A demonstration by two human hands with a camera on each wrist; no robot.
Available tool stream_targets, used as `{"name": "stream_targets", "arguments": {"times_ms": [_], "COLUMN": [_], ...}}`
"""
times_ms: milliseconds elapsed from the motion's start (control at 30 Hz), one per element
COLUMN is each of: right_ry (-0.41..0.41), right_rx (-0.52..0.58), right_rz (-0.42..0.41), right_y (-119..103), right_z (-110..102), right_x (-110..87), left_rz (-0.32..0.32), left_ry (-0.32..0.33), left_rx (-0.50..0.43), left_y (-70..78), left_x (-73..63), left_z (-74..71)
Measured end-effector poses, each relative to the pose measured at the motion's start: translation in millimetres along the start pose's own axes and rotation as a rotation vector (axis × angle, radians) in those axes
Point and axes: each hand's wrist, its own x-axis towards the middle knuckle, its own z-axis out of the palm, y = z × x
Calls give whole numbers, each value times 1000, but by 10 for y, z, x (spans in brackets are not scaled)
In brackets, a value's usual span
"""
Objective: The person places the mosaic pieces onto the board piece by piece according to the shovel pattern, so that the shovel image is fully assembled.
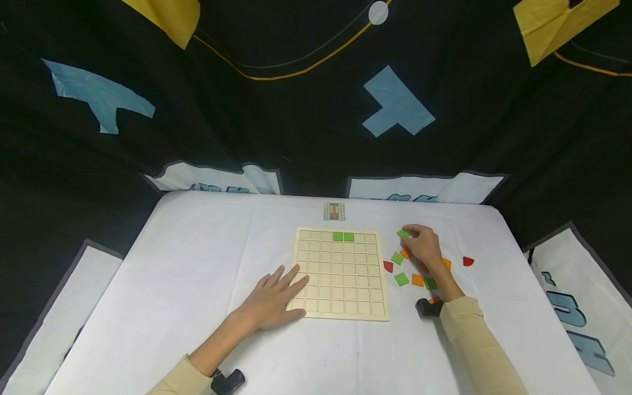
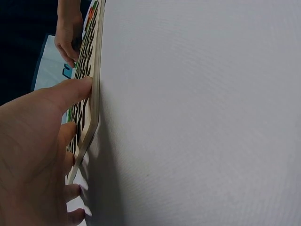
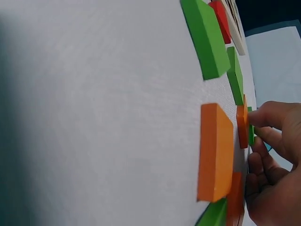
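A light wooden grid board (image 1: 340, 318) lies on the white table, with two green square tiles (image 1: 343, 236) side by side in its top row. My left hand (image 1: 269, 304) rests spread over the board's lower left corner, fingers extended and the thumb (image 2: 77, 89) on its near edge. To the right of the board, my right hand (image 1: 423, 244) pinches a green square tile (image 1: 403, 233) between thumb and fingertips. Around and below that hand lie loose tiles, among them a green one (image 1: 401, 279), an orange one (image 3: 215, 153) and a red rounded one (image 1: 388, 266).
Behind the board lies a small printed card (image 1: 334, 212) with a gridded picture. Another red rounded tile (image 1: 468, 261) sits apart at the right. A dark cloth (image 1: 296, 131) with blue and yellow shapes hangs beyond the table's far edge.
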Motion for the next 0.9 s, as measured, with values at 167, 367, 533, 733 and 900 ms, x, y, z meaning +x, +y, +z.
{"name": "stream_targets", "arguments": {"times_ms": [167, 367, 533, 733, 900], "right_ry": [6, -6, -40, -97, -148], "right_rx": [41, 86, 89, 103, 102], "right_rz": [-14, -25, -70, -139, -204], "right_y": [-24, -149, -303, -504, -654], "right_z": [-5, 32, 77, 191, 306], "right_x": [-21, -54, -45, -39, -42], "left_rz": [3, 1, -9, -7, -4], "left_ry": [0, -3, -4, -2, -2], "left_rx": [8, 22, 15, 23, 25], "left_y": [2, -8, -10, -18, -24], "left_x": [6, 6, 5, 4, 4], "left_z": [-2, 7, 16, 27, 34]}}
